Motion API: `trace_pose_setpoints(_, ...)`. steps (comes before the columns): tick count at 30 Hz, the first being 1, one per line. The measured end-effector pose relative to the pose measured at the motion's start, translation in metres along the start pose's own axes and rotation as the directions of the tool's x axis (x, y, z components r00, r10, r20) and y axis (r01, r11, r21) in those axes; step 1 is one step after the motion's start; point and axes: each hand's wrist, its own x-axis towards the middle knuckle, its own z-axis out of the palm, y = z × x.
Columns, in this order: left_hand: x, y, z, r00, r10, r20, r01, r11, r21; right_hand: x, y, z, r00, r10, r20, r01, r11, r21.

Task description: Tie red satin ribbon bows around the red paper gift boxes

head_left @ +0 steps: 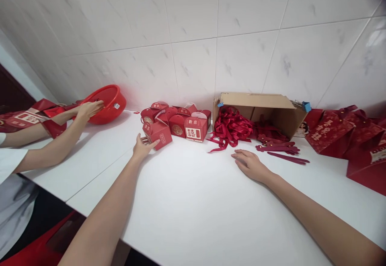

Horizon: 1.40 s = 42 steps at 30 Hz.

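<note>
My left hand (142,147) is closed around the near side of a small red gift box (161,134), thumb on its front and fingers partly hidden behind it. This box stands at the front left of a cluster of red gift boxes (176,126) with gold and white print. My right hand (249,164) lies low over the white table, holding nothing, its fingers stretched out and apart. Just beyond it, dark red ribbons (231,126) spill out of a cardboard box (289,117) lying on its side. Dark red straps (282,148) lie in front of that box.
On the left, a co-worker's hands (90,109) reach into a tilted red plastic basin (116,113). Red printed bags (328,135) stand at the right. A tiled wall (193,69) runs behind the white table (211,209). Blue clips (306,106) sit on the cardboard box.
</note>
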Motion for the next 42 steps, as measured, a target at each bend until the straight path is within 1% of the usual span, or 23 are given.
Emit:
trace_pose_setpoints(2, -0.011, 0.007, -0.004, 0.990, 0.032, 0.138, -0.023, 0.997, -0.071, 0.000, 0.001, 0.001, 1.000, -0.005, 0.006, 0.005, 1.000, 0.005)
trace_pose_setpoints(3, -0.018, 0.011, -0.006, 0.974, 0.048, 0.219, -0.026, 0.994, -0.105, 0.000, 0.001, 0.002, 1.000, -0.004, 0.009, 0.004, 1.000, 0.007)
trace_pose_setpoints(5, -0.032, 0.021, -0.009, 0.921, 0.080, 0.381, -0.024, 0.988, -0.150, 0.001, 0.000, 0.002, 1.000, 0.011, 0.011, -0.011, 1.000, 0.008)
trace_pose_setpoints(6, -0.038, 0.027, -0.009, 0.883, 0.092, 0.461, -0.015, 0.986, -0.168, 0.001, -0.001, 0.001, 1.000, 0.023, 0.010, -0.023, 1.000, 0.006)
trace_pose_setpoints(8, -0.046, 0.036, -0.006, 0.772, 0.145, 0.619, 0.021, 0.967, -0.253, 0.003, -0.005, 0.000, 0.999, 0.044, 0.003, -0.044, 0.999, 0.003)
trace_pose_setpoints(9, -0.048, 0.040, -0.003, 0.716, 0.193, 0.671, 0.050, 0.944, -0.325, 0.004, -0.006, -0.001, 0.999, 0.050, -0.002, -0.050, 0.999, 0.002)
trace_pose_setpoints(10, -0.048, 0.042, 0.001, 0.680, 0.246, 0.691, 0.086, 0.909, -0.408, 0.004, -0.008, -0.002, 0.999, 0.053, -0.009, -0.053, 0.999, 0.000)
trace_pose_setpoints(11, -0.046, 0.043, 0.005, 0.676, 0.286, 0.679, 0.123, 0.865, -0.487, 0.005, -0.009, -0.002, 0.998, 0.055, -0.015, -0.055, 0.998, -0.003)
trace_pose_setpoints(12, -0.043, 0.043, 0.010, 0.707, 0.298, 0.641, 0.150, 0.823, -0.547, 0.006, -0.009, -0.002, 0.998, 0.058, -0.019, -0.058, 0.998, -0.008)
trace_pose_setpoints(14, -0.035, 0.040, 0.019, 0.816, 0.227, 0.532, 0.168, 0.786, -0.594, 0.008, -0.008, -0.002, 0.998, 0.066, -0.020, -0.066, 0.998, -0.020)
trace_pose_setpoints(16, -0.030, 0.036, 0.026, 0.885, 0.140, 0.444, 0.167, 0.795, -0.583, 0.010, -0.007, -0.001, 0.997, 0.077, -0.015, -0.077, 0.997, -0.028)
trace_pose_setpoints(19, -0.030, 0.034, 0.033, 0.927, 0.116, 0.358, 0.095, 0.848, -0.521, 0.011, -0.006, -0.002, 0.995, 0.102, -0.011, -0.103, 0.994, -0.037)
trace_pose_setpoints(22, -0.040, 0.041, 0.043, 0.945, 0.170, 0.279, -0.061, 0.930, -0.361, 0.013, -0.008, -0.003, 0.990, 0.142, 0.002, -0.141, 0.989, -0.048)
trace_pose_setpoints(24, -0.049, 0.047, 0.049, 0.932, 0.229, 0.282, -0.159, 0.955, -0.250, 0.014, -0.011, -0.003, 0.984, 0.180, -0.007, -0.180, 0.981, -0.074)
trace_pose_setpoints(25, -0.053, 0.051, 0.052, 0.916, 0.258, 0.308, -0.198, 0.957, -0.212, 0.016, -0.011, -0.002, 0.972, 0.231, -0.036, -0.233, 0.968, -0.094)
trace_pose_setpoints(28, -0.064, 0.060, 0.057, 0.870, 0.304, 0.389, -0.257, 0.952, -0.169, 0.020, -0.012, 0.000, 0.887, 0.430, -0.167, -0.454, 0.880, -0.141)
trace_pose_setpoints(29, -0.067, 0.061, 0.058, 0.864, 0.304, 0.402, -0.259, 0.952, -0.164, 0.021, -0.012, 0.001, 0.864, 0.465, -0.191, -0.494, 0.856, -0.149)
trace_pose_setpoints(30, -0.069, 0.062, 0.059, 0.857, 0.303, 0.416, -0.259, 0.952, -0.160, 0.021, -0.012, 0.001, 0.857, 0.475, -0.198, -0.506, 0.848, -0.157)
trace_pose_setpoints(34, -0.072, 0.056, 0.064, 0.806, 0.314, 0.502, -0.288, 0.949, -0.132, 0.020, -0.015, -0.001, 0.895, 0.418, -0.157, -0.441, 0.881, -0.171)
trace_pose_setpoints(36, -0.070, 0.048, 0.068, 0.793, 0.324, 0.516, -0.312, 0.943, -0.111, 0.019, -0.017, -0.003, 0.907, 0.396, -0.140, -0.416, 0.894, -0.168)
trace_pose_setpoints(38, -0.069, 0.040, 0.071, 0.772, 0.362, 0.523, -0.372, 0.924, -0.091, 0.019, -0.019, -0.004, 0.920, 0.374, -0.118, -0.390, 0.906, -0.167)
trace_pose_setpoints(40, -0.068, 0.034, 0.072, 0.724, 0.423, 0.545, -0.461, 0.885, -0.074, 0.021, -0.020, -0.004, 0.933, 0.352, -0.082, -0.361, 0.918, -0.166)
trace_pose_setpoints(42, -0.068, 0.029, 0.073, 0.690, 0.460, 0.559, -0.525, 0.850, -0.051, 0.022, -0.019, -0.006, 0.944, 0.329, -0.035, -0.330, 0.930, -0.160)
